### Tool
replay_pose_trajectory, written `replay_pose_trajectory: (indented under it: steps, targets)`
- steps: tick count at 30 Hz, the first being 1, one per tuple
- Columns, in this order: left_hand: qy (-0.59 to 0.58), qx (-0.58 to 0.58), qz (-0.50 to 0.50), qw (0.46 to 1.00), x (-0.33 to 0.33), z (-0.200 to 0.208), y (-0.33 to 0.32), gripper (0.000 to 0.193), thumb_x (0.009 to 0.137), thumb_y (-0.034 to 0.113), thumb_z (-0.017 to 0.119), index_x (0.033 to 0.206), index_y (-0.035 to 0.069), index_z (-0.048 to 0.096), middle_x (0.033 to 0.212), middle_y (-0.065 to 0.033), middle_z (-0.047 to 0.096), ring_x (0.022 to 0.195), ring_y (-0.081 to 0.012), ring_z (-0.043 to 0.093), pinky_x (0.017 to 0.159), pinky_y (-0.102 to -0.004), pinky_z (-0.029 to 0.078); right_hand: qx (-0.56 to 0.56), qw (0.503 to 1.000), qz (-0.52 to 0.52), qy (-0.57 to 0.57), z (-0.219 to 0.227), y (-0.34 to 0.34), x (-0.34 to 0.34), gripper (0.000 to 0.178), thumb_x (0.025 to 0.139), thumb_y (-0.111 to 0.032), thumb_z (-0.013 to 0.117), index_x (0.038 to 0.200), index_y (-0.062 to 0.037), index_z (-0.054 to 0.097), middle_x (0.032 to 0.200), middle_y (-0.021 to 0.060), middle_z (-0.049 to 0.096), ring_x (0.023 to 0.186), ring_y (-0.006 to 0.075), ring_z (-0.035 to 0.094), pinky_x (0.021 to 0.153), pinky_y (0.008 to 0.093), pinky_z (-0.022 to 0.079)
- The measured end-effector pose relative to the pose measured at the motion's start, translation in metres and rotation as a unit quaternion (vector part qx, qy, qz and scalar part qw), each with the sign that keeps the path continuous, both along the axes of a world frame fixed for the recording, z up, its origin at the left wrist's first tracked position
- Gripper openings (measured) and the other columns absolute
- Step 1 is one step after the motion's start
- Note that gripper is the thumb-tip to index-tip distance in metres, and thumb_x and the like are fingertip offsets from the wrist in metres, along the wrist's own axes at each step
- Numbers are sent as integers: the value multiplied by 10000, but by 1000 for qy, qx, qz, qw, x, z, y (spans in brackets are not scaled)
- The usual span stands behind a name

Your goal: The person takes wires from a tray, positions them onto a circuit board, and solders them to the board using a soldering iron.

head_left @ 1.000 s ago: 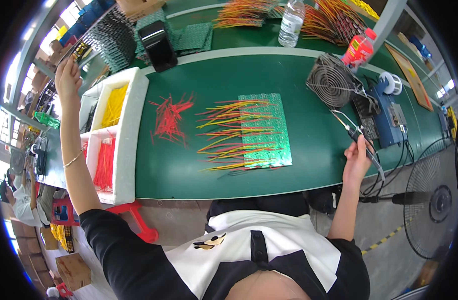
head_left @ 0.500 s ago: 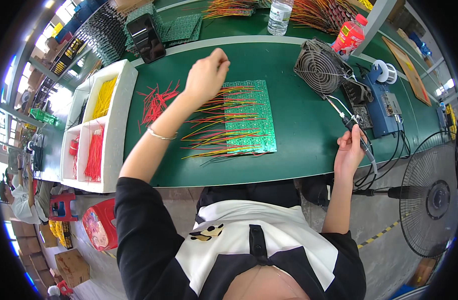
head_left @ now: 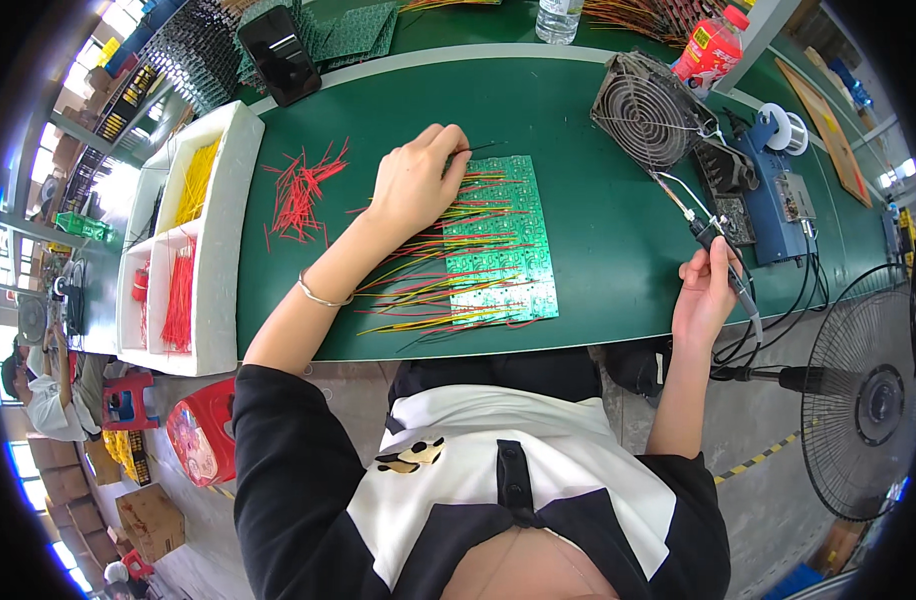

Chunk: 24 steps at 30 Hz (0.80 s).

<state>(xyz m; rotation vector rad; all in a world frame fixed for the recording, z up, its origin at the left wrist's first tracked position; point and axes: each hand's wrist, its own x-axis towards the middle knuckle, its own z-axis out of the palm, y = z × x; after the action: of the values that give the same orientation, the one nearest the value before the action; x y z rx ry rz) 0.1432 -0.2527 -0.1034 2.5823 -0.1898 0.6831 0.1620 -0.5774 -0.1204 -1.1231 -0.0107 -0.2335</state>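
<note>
A green circuit board panel point(head_left: 534, 245) lies on the green bench, with rows of red, yellow and black wires point(head_left: 408, 285) sticking out to its left. Over the panel's far left corner, my left hand point(head_left: 416, 185) pinches a thin black wire point(head_left: 490, 145) whose tip points right. My right hand point(head_left: 703, 300) grips a soldering iron point(head_left: 740, 285) at the right of the bench. The iron's tip points up and away, close to the grille of a small square fan point(head_left: 642, 122). Left of my left hand sits a loose pile of short red wires point(head_left: 300, 195).
A white foam box point(head_left: 228, 250) with compartments of yellow and red wires stands at left. Behind are a phone point(head_left: 280, 58), stacked circuit boards point(head_left: 353, 35), a water bottle point(head_left: 558, 20) and a red bottle point(head_left: 711, 50). A blue soldering station point(head_left: 778, 205), solder spool point(head_left: 786, 130) and pedestal fan point(head_left: 868, 395) are at right.
My left hand has come lower and nearer to the panel's far left corner, and the black wire now shows at its fingertips. My right hand stays about where it was with the soldering iron.
</note>
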Motion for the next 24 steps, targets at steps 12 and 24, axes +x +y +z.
replay_pose_trajectory:
  steps: [12,24]
  targets:
    - [102,-186,-19,977,-6,6,-2,93,792,100,592,830,20,567,645,-62,595,512,-142,521,505,-247,401,-13,983,183,17,28,34,22,95,879,-144,555,910,-62,517,616,51,537,478,98,476,473,246,411]
    - [78,-138,-53,986,-5,-10,-7,60,757,41,618,755,-2,576,518,-24,440,453,-77,379,453,-226,348,-43,969,229,80,5,65,42,195,876,-192,549,778,-89,415,497,38,464,366,97,400,387,242,340]
